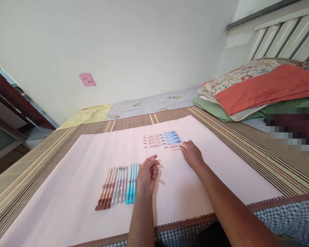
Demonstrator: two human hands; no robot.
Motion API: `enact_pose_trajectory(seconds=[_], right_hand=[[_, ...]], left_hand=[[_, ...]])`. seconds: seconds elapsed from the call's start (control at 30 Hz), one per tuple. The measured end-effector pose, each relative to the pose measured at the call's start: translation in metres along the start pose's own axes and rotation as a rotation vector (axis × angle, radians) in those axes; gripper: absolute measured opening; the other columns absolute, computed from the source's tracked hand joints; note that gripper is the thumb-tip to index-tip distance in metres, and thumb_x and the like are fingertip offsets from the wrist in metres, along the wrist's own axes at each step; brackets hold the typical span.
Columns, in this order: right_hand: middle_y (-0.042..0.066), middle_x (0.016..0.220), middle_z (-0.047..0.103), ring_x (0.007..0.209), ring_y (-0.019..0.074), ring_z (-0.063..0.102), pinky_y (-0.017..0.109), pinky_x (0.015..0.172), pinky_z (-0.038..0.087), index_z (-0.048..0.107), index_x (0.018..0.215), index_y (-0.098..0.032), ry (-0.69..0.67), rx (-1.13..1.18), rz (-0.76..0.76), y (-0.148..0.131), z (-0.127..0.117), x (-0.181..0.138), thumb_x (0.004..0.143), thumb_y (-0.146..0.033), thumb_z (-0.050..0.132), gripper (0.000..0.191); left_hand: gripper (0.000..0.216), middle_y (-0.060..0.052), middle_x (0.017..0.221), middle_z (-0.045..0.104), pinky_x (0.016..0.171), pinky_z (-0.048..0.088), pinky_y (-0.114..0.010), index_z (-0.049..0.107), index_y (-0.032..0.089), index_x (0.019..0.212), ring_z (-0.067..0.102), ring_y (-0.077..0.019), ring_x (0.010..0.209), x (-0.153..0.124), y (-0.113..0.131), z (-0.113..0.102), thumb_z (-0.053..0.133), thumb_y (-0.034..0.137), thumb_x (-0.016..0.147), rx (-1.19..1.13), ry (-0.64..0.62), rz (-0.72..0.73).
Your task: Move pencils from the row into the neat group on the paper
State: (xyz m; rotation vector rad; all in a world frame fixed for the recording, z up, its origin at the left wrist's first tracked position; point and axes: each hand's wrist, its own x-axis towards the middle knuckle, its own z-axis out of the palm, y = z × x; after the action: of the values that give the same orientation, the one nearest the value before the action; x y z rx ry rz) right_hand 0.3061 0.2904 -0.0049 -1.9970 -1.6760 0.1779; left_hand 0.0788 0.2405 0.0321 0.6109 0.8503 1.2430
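My left hand (148,173) is closed with curled fingers above the pink sheet, and a pale, translucent pen (160,181) sticks out from beneath it. Farther right, my right hand (192,154) pinches the whitish end of another pen (177,149), beside the lower edge of a group of pens. Those pens lie crosswise in two columns, some with blue ends (173,136) and others with pinkish clear barrels (151,140). Left of my left hand, brown-and-peach pens (106,188), clear grey pens (120,185) and light blue pens (130,183) lie side by side in a row.
The large pale pink sheet (74,192) covers much of a striped mat (247,164). Folded bedding with an orange-red band (267,89) is piled at the back right. A pink note (87,79) is stuck on the white wall (144,51) behind. Checked cloth (293,216) shows along the front edge.
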Motion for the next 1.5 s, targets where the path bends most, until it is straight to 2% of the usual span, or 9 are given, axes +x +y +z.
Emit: enact_pose_trajectory(seconds=[0.43, 0.87, 1.13, 1.3, 1.43, 1.5], right_hand=[[0.008, 0.108, 0.061, 0.08, 0.0171, 0.057, 0.028, 0.063, 0.035, 0.067, 0.101, -0.019, 0.075, 0.001, -0.025, -0.001, 0.004, 0.0, 0.093, -0.015, 0.05, 0.019], [0.008, 0.105, 0.061, 0.075, 0.0159, 0.056, 0.028, 0.057, 0.03, 0.067, 0.104, -0.019, 0.071, -0.097, -0.043, -0.007, 0.007, -0.001, 0.101, -0.021, 0.046, 0.021], [0.008, 0.106, 0.062, 0.076, 0.017, 0.057, 0.029, 0.058, 0.031, 0.066, 0.101, -0.019, 0.098, -0.098, -0.049, -0.01, 0.007, -0.003, 0.098, -0.021, 0.047, 0.019], [0.008, 0.097, 0.063, 0.076, 0.0188, 0.056, 0.03, 0.063, 0.035, 0.063, 0.092, -0.019, 0.221, 0.01, -0.103, -0.022, -0.018, -0.012, 0.103, -0.033, 0.038, 0.03], [0.008, 0.092, 0.065, 0.081, 0.0207, 0.059, 0.032, 0.073, 0.041, 0.064, 0.086, -0.02, 0.351, 0.287, -0.161, -0.038, -0.053, -0.021, 0.104, -0.041, 0.032, 0.042], [0.007, 0.086, 0.064, 0.079, 0.0204, 0.059, 0.032, 0.073, 0.043, 0.067, 0.084, -0.021, 0.35, 0.458, -0.129, -0.041, -0.062, -0.022, 0.103, -0.047, 0.032, 0.047]], left_hand=[[0.048, 0.002, 0.066, 0.062, 0.038, 0.017, -0.019, 0.071, 0.012, 0.091, 0.035, -0.0021, 0.041, 0.0, -0.003, 0.004, 0.089, 0.04, 0.056, 0.0, -0.003, -0.001], [0.047, 0.001, 0.067, 0.062, 0.039, 0.014, -0.02, 0.07, 0.012, 0.091, 0.034, -0.0016, 0.04, 0.0, -0.005, 0.005, 0.088, 0.039, 0.057, 0.003, -0.016, -0.012], [0.048, 0.001, 0.067, 0.062, 0.039, 0.014, -0.019, 0.07, 0.013, 0.092, 0.035, -0.0015, 0.04, 0.001, -0.007, 0.006, 0.088, 0.041, 0.057, 0.008, -0.015, -0.011], [0.046, 0.001, 0.067, 0.063, 0.039, 0.015, -0.019, 0.07, 0.012, 0.091, 0.034, -0.0011, 0.04, 0.001, -0.006, 0.005, 0.088, 0.04, 0.058, -0.002, -0.011, -0.007], [0.045, 0.001, 0.067, 0.063, 0.039, 0.016, -0.02, 0.071, 0.012, 0.091, 0.036, -0.0018, 0.041, 0.0, -0.005, 0.005, 0.087, 0.039, 0.059, -0.005, -0.008, -0.004], [0.045, 0.001, 0.068, 0.063, 0.04, 0.016, -0.019, 0.071, 0.013, 0.091, 0.036, -0.0018, 0.041, -0.001, -0.004, 0.005, 0.087, 0.039, 0.059, -0.003, -0.006, -0.006]])
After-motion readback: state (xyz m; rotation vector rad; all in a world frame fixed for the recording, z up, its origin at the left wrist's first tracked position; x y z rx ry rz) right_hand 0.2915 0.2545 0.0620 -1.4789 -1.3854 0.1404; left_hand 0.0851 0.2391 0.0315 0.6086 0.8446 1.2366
